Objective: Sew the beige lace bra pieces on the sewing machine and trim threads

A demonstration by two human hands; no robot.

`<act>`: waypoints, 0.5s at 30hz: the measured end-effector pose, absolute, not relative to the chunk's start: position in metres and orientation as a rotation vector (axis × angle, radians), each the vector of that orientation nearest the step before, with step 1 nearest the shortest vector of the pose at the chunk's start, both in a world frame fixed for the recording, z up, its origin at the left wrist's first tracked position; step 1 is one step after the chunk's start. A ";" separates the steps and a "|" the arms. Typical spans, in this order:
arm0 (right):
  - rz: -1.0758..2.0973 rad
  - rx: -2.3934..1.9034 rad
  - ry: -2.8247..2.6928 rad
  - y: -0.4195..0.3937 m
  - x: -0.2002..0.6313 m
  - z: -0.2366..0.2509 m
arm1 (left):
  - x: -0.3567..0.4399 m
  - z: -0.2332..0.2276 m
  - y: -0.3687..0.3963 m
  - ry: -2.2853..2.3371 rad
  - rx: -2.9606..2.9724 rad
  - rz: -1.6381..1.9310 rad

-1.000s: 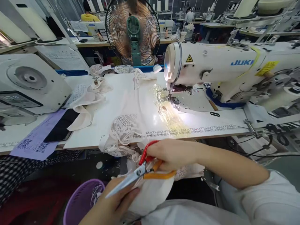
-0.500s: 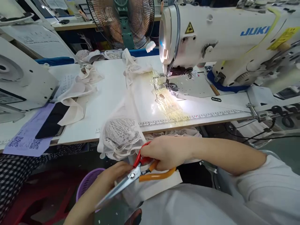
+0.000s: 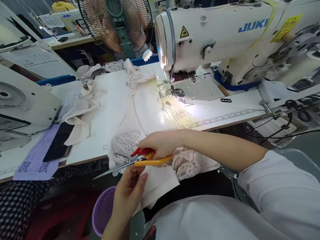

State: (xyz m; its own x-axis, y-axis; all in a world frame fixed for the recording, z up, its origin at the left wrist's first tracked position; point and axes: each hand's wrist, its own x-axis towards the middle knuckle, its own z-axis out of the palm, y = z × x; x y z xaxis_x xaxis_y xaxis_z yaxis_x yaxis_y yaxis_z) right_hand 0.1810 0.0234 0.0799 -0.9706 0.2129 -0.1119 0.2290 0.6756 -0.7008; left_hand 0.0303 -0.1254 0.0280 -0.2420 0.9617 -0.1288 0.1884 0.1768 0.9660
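Note:
My right hand (image 3: pixel 161 144) is wrapped round a pair of scissors (image 3: pixel 152 162) with orange and red on the handles. The blades point left and look closed, passing just above my left hand (image 3: pixel 128 188). My left fingers and thumb are pinched together at the edge of a piece of white fabric (image 3: pixel 161 183) that hangs over my lap. Exactly where they grip is partly hidden. A pale lace bra cup (image 3: pixel 126 143) lies at the table edge behind the blades. More bunched lace (image 3: pixel 188 163) rests below my right forearm.
A sewing machine (image 3: pixel 212 36) with a lit needle area stands at the back right. Left are another machine (image 3: pixel 22 103), a black phone (image 3: pixel 58 141), a lilac paper (image 3: pixel 37 163) and fabric pieces (image 3: pixel 81 115). A fan (image 3: pixel 122 30) stands behind; a purple basket (image 3: pixel 102 210) is below.
My right hand and the scissors have moved up and slightly left. My left hand has turned, its fingers now showing in a pinch below the blades. More of the white fabric and lace shows.

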 end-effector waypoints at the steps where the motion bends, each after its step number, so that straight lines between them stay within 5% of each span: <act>1: -1.187 0.350 2.863 0.023 0.178 0.080 | 0.030 0.030 -0.125 1.617 1.126 1.148; 15: -0.933 0.244 2.906 0.042 0.161 0.088 | 0.008 0.035 -0.119 1.448 0.759 1.141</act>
